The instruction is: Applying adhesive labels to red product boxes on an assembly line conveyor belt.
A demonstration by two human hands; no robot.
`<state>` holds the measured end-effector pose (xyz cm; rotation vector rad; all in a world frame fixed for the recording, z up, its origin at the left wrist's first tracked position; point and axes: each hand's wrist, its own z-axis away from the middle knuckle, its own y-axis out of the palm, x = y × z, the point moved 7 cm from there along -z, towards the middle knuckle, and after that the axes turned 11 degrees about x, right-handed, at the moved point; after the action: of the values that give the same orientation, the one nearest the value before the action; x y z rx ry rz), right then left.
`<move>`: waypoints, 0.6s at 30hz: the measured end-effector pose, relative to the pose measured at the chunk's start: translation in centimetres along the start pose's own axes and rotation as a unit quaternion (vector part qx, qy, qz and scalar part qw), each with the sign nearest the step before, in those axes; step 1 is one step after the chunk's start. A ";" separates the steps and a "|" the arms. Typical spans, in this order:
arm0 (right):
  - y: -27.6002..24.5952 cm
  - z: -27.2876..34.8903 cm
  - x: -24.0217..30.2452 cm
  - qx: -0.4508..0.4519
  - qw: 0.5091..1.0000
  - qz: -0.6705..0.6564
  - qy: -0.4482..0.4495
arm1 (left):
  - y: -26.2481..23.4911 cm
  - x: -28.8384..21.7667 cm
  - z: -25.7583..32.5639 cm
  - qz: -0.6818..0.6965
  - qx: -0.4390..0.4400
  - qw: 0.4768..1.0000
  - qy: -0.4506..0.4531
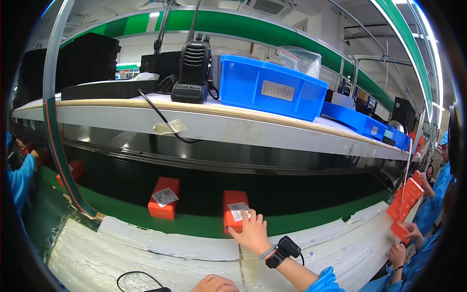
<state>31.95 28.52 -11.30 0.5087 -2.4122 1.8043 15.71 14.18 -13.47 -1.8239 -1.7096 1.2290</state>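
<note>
A red box (pixel 236 198) with a white printed label (pixel 238 211) on top sits on the green conveyor belt (pixel 292 223) in front of me. My right hand (pixel 253 232) is over its near right corner, fingers spread. The thumb is by the near left edge, and a fingertip lies against the label. At the bottom edge, my left hand (pixel 214 283) shows only bent knuckles over the white work surface; its fingertips are cut off. Another red box (pixel 163 208), its label set askew, stands on the belt to the left.
A shelf (pixel 243 126) above the belt carries a black walkie-talkie (pixel 193 72) and a blue bin (pixel 272 87). A metal post (pixel 52 97) rises at left. Co-workers in blue sleeves are at both sides; the right one's hand (pixel 414 232) holds a red box.
</note>
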 end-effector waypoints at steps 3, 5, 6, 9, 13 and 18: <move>1.3 -1.2 -2.9 0.006 0.987 0.120 0.106 | -0.1 0.6 -0.5 0.029 -0.001 0.999 -0.027; 2.7 -1.8 -3.9 0.034 0.984 0.082 0.152 | -0.1 1.4 -0.7 0.056 -0.001 0.998 -0.041; 2.8 -2.0 -4.4 0.035 0.984 0.083 0.155 | 0.1 2.2 -0.7 0.083 0.009 0.993 -0.079; 1.9 -1.6 -4.9 0.038 0.982 0.077 0.166 | 0.4 3.3 -0.4 0.133 0.026 0.980 -0.146; -1.5 2.1 -3.4 0.022 0.987 0.062 0.146 | 1.6 5.0 0.3 0.217 0.049 0.947 -0.233; -4.7 11.0 3.2 0.127 0.982 0.040 0.133 | 2.3 6.1 0.8 0.205 0.055 0.950 -0.228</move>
<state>31.84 16.29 -9.46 0.1731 -2.0684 2.0766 15.86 19.12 -17.80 -2.0026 -1.4610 2.0048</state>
